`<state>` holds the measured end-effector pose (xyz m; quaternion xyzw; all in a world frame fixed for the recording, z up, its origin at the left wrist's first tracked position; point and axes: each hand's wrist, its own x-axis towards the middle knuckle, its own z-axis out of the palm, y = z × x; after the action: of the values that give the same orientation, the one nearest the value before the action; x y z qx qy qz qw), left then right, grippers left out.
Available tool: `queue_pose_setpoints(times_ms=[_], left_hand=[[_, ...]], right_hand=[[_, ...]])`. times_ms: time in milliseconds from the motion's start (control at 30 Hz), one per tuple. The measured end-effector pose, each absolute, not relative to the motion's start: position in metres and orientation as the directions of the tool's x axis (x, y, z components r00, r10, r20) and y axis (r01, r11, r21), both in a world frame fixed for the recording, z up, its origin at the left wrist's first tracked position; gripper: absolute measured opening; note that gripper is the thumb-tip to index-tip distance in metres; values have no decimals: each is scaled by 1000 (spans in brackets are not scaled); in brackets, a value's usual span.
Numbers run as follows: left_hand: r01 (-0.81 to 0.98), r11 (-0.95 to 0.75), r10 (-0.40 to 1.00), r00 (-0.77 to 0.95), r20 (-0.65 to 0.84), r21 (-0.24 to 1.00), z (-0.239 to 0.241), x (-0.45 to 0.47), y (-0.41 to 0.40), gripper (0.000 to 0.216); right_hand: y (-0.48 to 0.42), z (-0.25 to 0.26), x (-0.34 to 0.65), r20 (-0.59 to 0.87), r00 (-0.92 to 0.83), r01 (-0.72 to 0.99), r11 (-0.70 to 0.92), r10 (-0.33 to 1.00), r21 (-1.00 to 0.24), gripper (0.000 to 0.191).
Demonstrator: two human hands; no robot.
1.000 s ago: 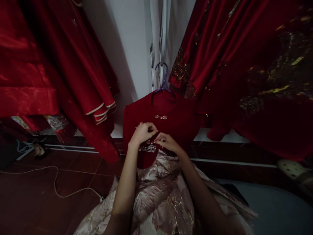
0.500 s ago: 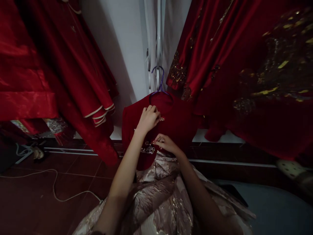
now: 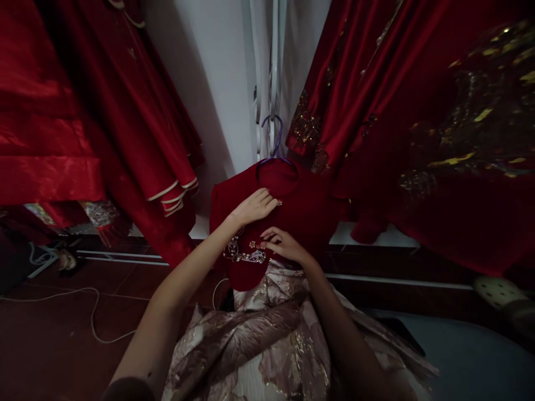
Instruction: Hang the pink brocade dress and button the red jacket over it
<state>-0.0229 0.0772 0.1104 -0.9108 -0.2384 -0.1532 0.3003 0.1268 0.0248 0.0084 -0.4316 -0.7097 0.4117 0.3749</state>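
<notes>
A dark red velvet top (image 3: 309, 209) hangs on a purple hanger (image 3: 272, 139) in front of me, above a pale pink and gold brocade skirt (image 3: 267, 345). My left hand (image 3: 254, 206) lies flat on the chest of the top, fingers stretched towards a small jewelled clasp (image 3: 278, 203) near the collar. My right hand (image 3: 284, 245) is lower, fingers curled in a pinch at the beaded silver trim (image 3: 244, 255) on the front. What the fingers pinch is too small to make out.
Red satin garments (image 3: 137, 122) hang on the left and gold-embroidered red ones (image 3: 418, 111) on the right. A white wall (image 3: 217, 83) stands behind. A white cable (image 3: 83, 301) lies on the dark tiled floor at left. A grey cushion (image 3: 472, 356) sits at lower right.
My left hand rose from the trim to the collar clasp and has now flattened on the chest. My right hand stayed at the beaded trim. More of the silver trim shows.
</notes>
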Motion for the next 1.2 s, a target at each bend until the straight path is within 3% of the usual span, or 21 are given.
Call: queue_pose_setpoints(times_ms=[133, 233, 300, 367, 533, 633, 733, 933, 1067, 1200], left_hand=[[639, -673, 442, 751, 491, -372, 118, -33, 71, 29], [761, -621, 501, 570, 651, -189, 119, -41, 66, 26], [827, -556, 525, 425, 737, -82, 117, -41, 64, 30], [879, -476, 533, 294, 794, -6, 112, -39, 63, 40], [912, -352, 538, 15, 843, 209, 101, -43, 61, 60], [869, -369, 535, -91, 840, 329, 102, -57, 59, 64], [830, -402, 527, -137, 839, 388, 107, -69, 57, 53], [811, -511, 552, 55, 832, 286, 103, -68, 41, 32], [785, -614, 526, 327, 785, 85, 94, -70, 19, 19], [781, -605, 534, 542, 649, -154, 92, -80, 17, 17]], right_hand=[[15, 55, 137, 251, -334, 206, 330, 909, -921, 25], [18, 98, 135, 429, -56, 92, 433, 901, -897, 31], [27, 119, 124, 472, 8, 55, 470, 882, -881, 39], [38, 130, 108, 446, 66, 107, 438, 892, -892, 54], [52, 124, 91, 285, 282, 444, 138, 916, -885, 100], [49, 118, 104, 325, 315, 490, 141, 892, -860, 105], [43, 121, 123, 391, 303, 485, 213, 869, -848, 101], [41, 128, 153, 453, 82, 466, 367, 888, -805, 58], [44, 118, 154, 500, 29, 506, 419, 865, -754, 52], [46, 114, 149, 478, 41, 549, 380, 877, -745, 56]])
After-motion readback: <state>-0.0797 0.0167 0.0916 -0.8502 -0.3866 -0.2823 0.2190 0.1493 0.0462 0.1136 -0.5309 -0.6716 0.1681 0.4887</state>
